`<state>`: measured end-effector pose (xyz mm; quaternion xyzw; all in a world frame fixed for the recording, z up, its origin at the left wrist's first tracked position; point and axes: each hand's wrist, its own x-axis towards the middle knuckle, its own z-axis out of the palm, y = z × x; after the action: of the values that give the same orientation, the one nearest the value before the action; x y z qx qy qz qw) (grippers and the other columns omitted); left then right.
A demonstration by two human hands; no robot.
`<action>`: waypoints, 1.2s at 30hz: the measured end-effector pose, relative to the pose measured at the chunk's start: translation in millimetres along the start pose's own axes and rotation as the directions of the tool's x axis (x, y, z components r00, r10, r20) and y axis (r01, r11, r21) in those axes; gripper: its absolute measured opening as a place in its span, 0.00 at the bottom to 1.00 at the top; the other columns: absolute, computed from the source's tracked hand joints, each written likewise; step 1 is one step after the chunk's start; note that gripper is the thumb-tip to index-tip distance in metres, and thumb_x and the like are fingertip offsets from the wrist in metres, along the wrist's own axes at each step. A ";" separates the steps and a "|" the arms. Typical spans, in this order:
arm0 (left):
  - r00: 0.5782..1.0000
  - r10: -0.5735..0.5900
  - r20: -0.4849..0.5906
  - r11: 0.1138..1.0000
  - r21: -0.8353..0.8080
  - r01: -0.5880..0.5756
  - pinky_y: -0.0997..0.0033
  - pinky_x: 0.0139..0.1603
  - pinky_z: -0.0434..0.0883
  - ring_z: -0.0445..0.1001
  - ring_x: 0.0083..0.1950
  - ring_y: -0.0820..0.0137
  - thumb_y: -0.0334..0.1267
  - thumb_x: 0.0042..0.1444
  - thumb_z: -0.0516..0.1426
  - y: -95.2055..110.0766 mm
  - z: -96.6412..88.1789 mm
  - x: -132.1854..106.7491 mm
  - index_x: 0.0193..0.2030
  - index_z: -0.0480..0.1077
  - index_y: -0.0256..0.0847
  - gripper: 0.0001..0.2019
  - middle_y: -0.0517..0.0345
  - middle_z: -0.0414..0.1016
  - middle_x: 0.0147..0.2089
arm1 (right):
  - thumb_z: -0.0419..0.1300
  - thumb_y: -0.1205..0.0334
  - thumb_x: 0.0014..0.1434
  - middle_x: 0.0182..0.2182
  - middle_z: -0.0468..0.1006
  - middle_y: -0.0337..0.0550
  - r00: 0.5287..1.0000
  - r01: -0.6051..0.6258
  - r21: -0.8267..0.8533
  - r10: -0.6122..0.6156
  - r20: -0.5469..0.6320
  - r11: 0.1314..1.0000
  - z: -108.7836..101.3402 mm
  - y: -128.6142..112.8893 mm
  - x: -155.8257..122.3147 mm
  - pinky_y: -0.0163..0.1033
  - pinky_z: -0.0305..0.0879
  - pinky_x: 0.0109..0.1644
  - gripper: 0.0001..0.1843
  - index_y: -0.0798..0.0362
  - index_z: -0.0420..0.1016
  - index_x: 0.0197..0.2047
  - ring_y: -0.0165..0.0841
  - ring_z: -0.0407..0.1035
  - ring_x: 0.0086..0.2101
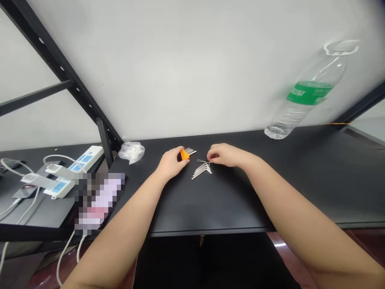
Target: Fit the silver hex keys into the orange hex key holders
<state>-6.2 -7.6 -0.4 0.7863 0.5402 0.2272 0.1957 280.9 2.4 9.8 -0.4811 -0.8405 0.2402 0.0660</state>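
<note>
got a dark phone-like slab (24,192) way over on the left, hooked to a white cable (9,208) and lying on a dark side bench (36,214). next to it, a long white power strip (61,188) with chunky white chargers (42,180) along one side. then a black metal frame (44,52) slanting up in front of a pale wall (195,72), plus a pixelated patch (99,204), lilac-ish and way too blocky to make out. after that, a crumpled clear plastic bag (131,152) with something white inside, near the back of the black bench (210,208).

mid-bench: left hand (171,163) clamped on an orange holder (184,155), with a fan of metal keys (190,151) poking out toward the right. just beyond, flat on the bench, a neat nested row of l-shaped keys (201,170), bends toward the wall. right above that row, a couple of thin rods (203,161) reaching over to the right hand (224,155). fingertips bunched together there, but honestly can't tell if pinching a rod or just touching. both hands near each other, not touching.

further right, a big clear bottle (300,108) by the wall, with a green label (309,93) and a white handle (341,47).
</note>
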 end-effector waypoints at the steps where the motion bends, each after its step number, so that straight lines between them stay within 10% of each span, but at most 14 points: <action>1: 1.000 0.001 0.003 1.000 -0.003 -0.001 0.58 0.65 0.69 0.73 0.63 0.57 0.47 0.59 0.64 0.2 -0.2 0.0 0.63 0.72 0.47 0.26 0.53 0.75 0.64 | 0.60 0.61 0.61 0.43 0.77 0.42 1.000 0.002 -0.016 -0.002 -0.004 1.000 -0.2 0.0 0.0 0.37 0.64 0.38 0.08 0.46 0.82 0.39 0.33 0.71 0.35; 13: 1.000 0.007 -0.003 1.000 -0.021 -0.007 0.57 0.65 0.69 0.73 0.63 0.58 0.47 0.59 0.64 -1.6 -0.4 0.1 0.62 0.72 0.48 0.24 0.54 0.75 0.65 | 0.63 0.66 0.52 0.38 0.77 0.48 0.986 -0.131 -0.211 0.106 -0.125 0.969 5.5 -7.4 3.6 0.40 0.60 0.35 0.02 0.52 0.73 0.29 0.37 0.70 0.33; 22: 1.000 0.006 0.003 1.000 -0.020 -0.006 0.58 0.65 0.69 0.73 0.63 0.57 0.46 0.58 0.64 -0.4 -0.3 0.8 0.63 0.72 0.46 0.26 0.52 0.75 0.64 | 0.60 0.58 0.56 0.35 0.81 0.43 0.944 -0.187 0.453 0.287 -0.162 0.872 6.2 -9.1 3.5 0.36 0.64 0.34 0.08 0.51 0.78 0.36 0.33 0.71 0.32; 36: 1.000 0.008 -0.020 0.999 -0.044 -0.008 0.58 0.62 0.70 0.75 0.60 0.57 0.46 0.58 0.64 -3.1 0.9 0.8 0.62 0.72 0.48 0.25 0.55 0.77 0.61 | 0.62 0.58 0.55 0.33 0.81 0.44 0.884 -0.460 0.103 0.465 -0.034 0.882 -5.4 6.3 -0.2 0.38 0.62 0.33 0.07 0.51 0.80 0.32 0.36 0.72 0.31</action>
<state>-7.8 -5.8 -2.7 0.7816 0.5338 0.2479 0.2067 287.7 6.7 11.7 -0.6709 -0.6871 0.2737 0.0531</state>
